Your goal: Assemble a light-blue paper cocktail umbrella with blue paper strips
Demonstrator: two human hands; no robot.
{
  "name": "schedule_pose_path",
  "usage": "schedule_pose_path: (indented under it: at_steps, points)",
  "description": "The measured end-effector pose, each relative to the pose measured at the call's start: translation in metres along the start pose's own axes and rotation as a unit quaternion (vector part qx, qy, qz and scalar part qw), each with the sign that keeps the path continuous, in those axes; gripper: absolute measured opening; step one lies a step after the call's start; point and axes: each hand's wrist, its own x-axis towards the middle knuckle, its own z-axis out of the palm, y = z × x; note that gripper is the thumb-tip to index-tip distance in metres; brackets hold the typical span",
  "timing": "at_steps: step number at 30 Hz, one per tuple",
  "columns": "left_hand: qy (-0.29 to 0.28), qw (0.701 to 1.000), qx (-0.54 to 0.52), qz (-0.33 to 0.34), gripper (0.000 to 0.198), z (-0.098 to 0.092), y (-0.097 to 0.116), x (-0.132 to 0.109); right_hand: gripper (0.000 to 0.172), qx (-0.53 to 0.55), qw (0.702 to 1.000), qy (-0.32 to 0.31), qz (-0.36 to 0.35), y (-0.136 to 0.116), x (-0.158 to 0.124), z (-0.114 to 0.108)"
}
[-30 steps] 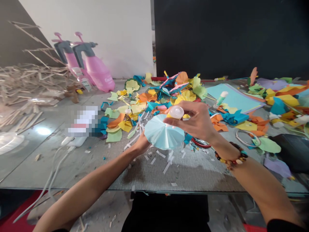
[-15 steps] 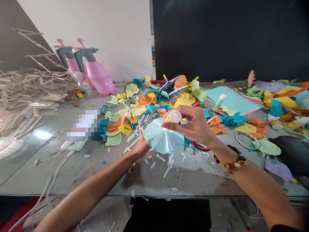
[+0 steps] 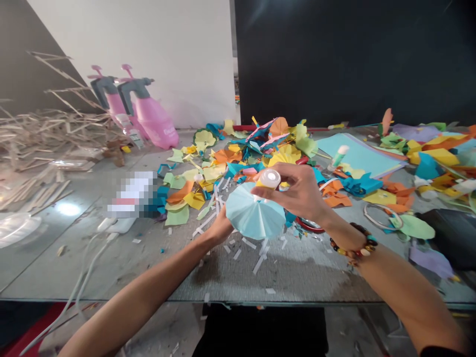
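Observation:
My left hand holds a pleated pale blue paper disc from below, with the fingers hidden behind it. My right hand pinches a small white-capped glue stick with a yellow body just above the disc's upper edge. The stick's end sits close to the paper, though I cannot tell whether they touch. A bead bracelet circles my right wrist.
A heap of coloured paper scraps covers the grey table. Pale blue paper sheets carry another glue stick. Red-handled scissors lie beneath my right hand. Pink spray bottles and wooden sticks stand at the left.
The table sits slightly lower in the view than before. The disc has shifted a little right and down, and both hands still hold their items.

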Motion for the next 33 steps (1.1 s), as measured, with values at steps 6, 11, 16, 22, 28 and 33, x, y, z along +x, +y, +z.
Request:
schedule_pose_path:
  at_steps: [6, 11, 16, 22, 28, 33]
  points:
    - [0.005, 1.0, 0.007, -0.01, 0.045, -0.003, -0.002, 0.001, 0.037, 0.006, 1.0, -0.005, 0.012, 0.001, 0.002, 0.0]
    - [0.03, 0.999, 0.031, -0.015, 0.049, 0.0, 0.004, -0.001, 0.039, 0.014, 0.999, -0.007, 0.038, 0.002, 0.003, 0.0]
    - [0.003, 0.999, 0.04, -0.007, 0.057, 0.001, 0.007, -0.002, 0.04, 0.069, 0.995, 0.004, 0.066, 0.006, 0.005, 0.001]
    - [0.02, 0.999, 0.024, -0.007, 0.057, -0.001, 0.002, -0.003, 0.042, 0.131, 0.986, 0.005, 0.099, 0.014, 0.01, -0.002]
    - [-0.003, 1.0, 0.005, -0.01, 0.054, 0.005, 0.011, -0.003, 0.042, 0.16, 0.978, 0.032, 0.129, 0.022, 0.013, -0.003]
    - [-0.007, 1.0, -0.023, -0.019, 0.054, 0.002, 0.01, -0.003, 0.042, 0.198, 0.965, 0.045, 0.164, 0.031, 0.017, -0.003]
